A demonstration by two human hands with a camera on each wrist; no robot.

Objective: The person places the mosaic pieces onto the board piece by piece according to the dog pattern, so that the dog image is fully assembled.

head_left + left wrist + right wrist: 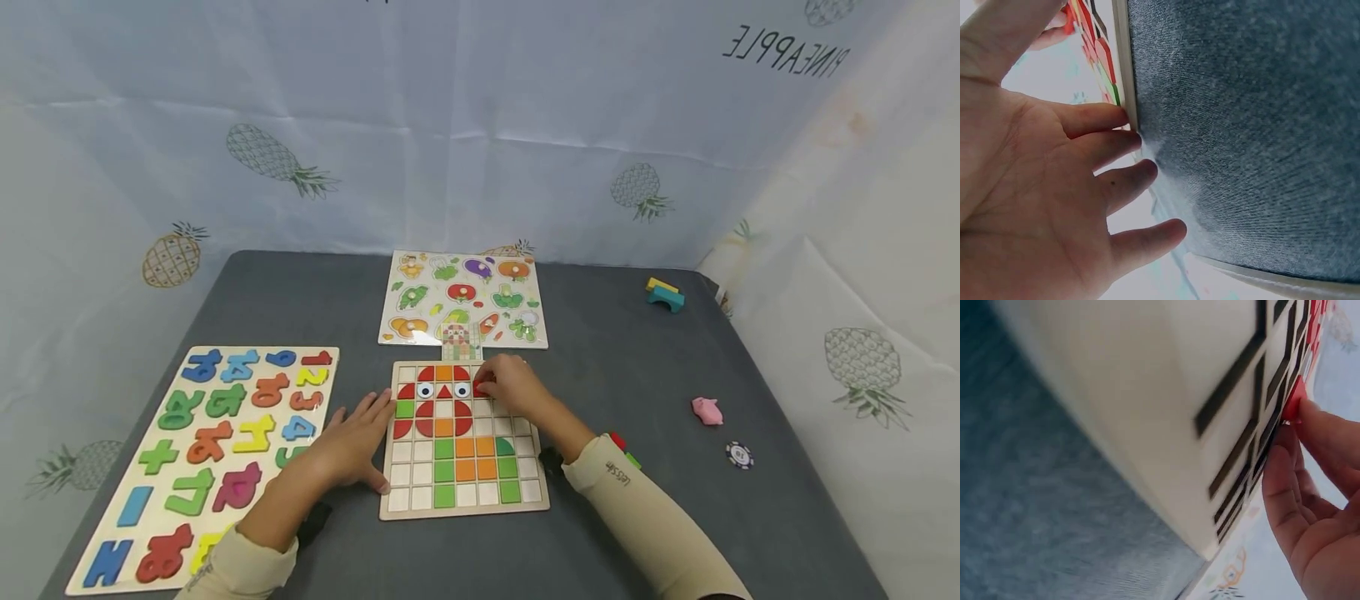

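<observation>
A wooden grid board (pixel 465 505) lies flat, partly filled with red, green and orange tiles and two eye tiles. My right hand (pixel 508 385) pinches a small red tile (pixel 1295 400) between thumb and fingers, right at a cell beside the right-hand eye tile (pixel 462 389). At the board's left edge rests my left hand (pixel 348 446), fingers spread and fairly straight; in the left wrist view its fingertips (pixel 1124 116) touch the wooden rim. A small pattern card (pixel 459 342) lies just beyond the board's far edge.
A number puzzle board (pixel 247 353) lies at left, partly under the left forearm. Behind is a vegetable puzzle (pixel 480 275). To the right are teal and yellow blocks (pixel 666 297), a pink pig (pixel 707 410) and a poker chip (pixel 739 455). Red and green tiles (pixel 618 441) peek out by the right sleeve.
</observation>
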